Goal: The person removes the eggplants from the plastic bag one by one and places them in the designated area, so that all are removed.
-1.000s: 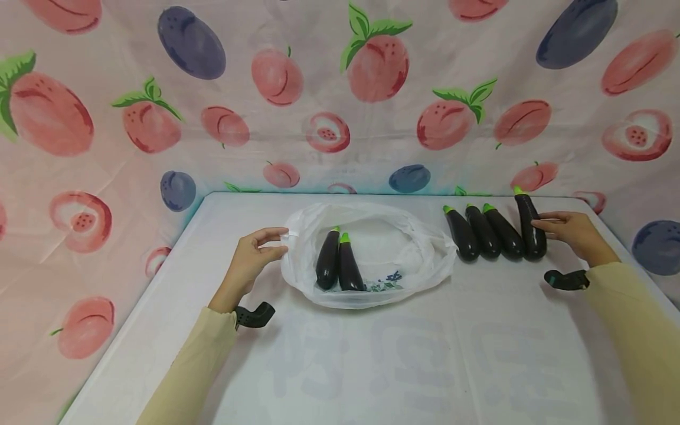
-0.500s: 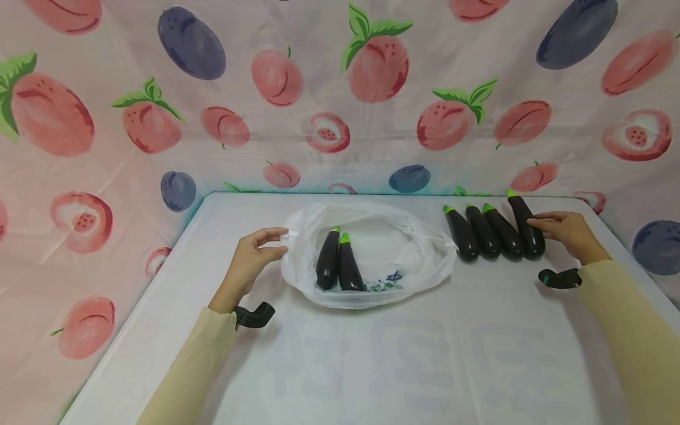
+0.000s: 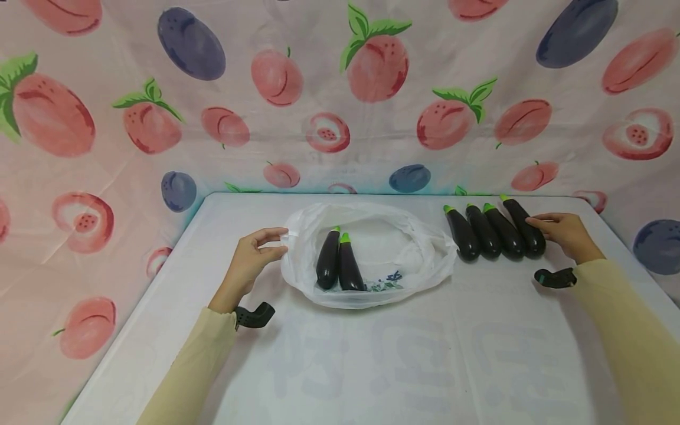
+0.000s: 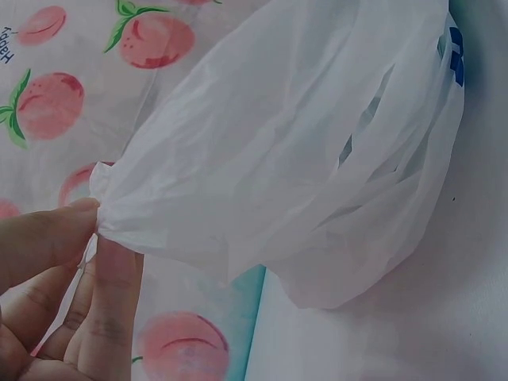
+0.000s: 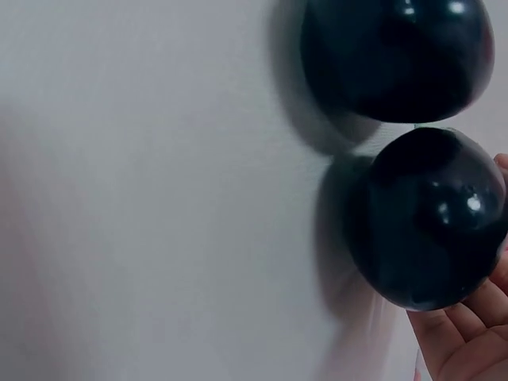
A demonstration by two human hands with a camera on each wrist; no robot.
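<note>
Flagging roll risk first. The rightmost eggplant [image 3: 523,228] is being touched by the right hand [image 3: 571,233], fingertips on its outer side; whether it is being pinched or merely steadied can't be told. It is apparently resting on the white tabletop [image 3: 372,366], right of the bag, just beside three more eggplants [image 3: 483,231] slanting much the same way. Skin is looking smooth and rounded, so if it's nudged off-centre it could be rolled into its neighbours, and those shoved toward the bag.

White plastic bag [image 3: 297,254] is being pinched by the left hand [image 3: 247,260], thumb and fingers together on a gathered bit of its left edge. Film is looking thin and is being bunched there, so slip or tearing could be caused by a harder tug. The bag's right edge is lying close to the leftmost eggplant [image 3: 462,235]; touching or not can't be told, snagging possible.

Two eggplants [image 3: 327,260] are being held inside, side by side, left of centre. With weight placed there, the mouth could be folded over by a sideways pull.
</note>
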